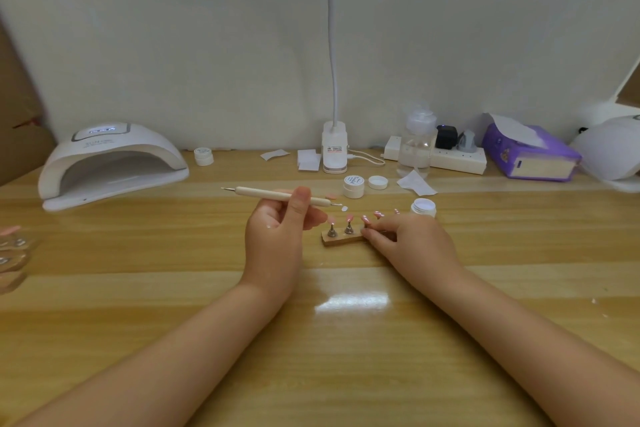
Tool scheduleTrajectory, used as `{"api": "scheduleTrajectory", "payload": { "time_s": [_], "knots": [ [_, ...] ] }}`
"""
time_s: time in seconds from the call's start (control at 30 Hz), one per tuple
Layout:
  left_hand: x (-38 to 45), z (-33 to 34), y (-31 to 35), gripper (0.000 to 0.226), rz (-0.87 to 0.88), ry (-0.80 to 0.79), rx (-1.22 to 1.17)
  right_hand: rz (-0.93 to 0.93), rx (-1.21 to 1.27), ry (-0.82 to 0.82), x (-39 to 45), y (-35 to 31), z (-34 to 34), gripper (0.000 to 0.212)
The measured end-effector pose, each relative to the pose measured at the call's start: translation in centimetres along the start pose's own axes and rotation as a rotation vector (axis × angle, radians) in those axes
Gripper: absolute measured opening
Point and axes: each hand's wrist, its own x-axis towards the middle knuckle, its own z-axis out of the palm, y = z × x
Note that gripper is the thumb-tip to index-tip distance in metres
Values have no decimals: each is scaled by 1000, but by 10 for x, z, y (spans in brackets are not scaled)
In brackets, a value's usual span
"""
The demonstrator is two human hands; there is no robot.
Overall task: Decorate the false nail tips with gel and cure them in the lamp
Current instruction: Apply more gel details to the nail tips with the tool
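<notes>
Wooden tabletop [138,288] is carrying the light holder block [341,238], right hand [408,241] fingers pinching its end, left hand [277,229] fingers gripping the stiff dotting tool [277,196] mid-shaft, fragile nail tips [349,217] sitting above the block.

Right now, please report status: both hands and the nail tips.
Left hand grips beige dotting pen. Right hand holds small wooden stand; pink nail tips mounted. White curing lamp unobstructed.

You have a single head view, looking forward and down across the wooden table [138,288] toward the far wall [173,45], close above your forearms.
</notes>
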Motion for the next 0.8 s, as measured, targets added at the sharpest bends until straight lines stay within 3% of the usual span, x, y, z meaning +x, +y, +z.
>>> {"api": "scheduleTrajectory", "payload": {
  "time_s": [0.2,0.57,0.8],
  "knots": [
    [0,-1,-1,22,-7,-37,-1,-86,-102,84,-3,-4,1,24],
    [-10,-1,-2,7,300,-244,268,-230,249,190,-9,-6,0,4],
    [-11,-2,-1,4,353,-272,310,-265,329,226,-9,-6,-1,4]
  ]
}}
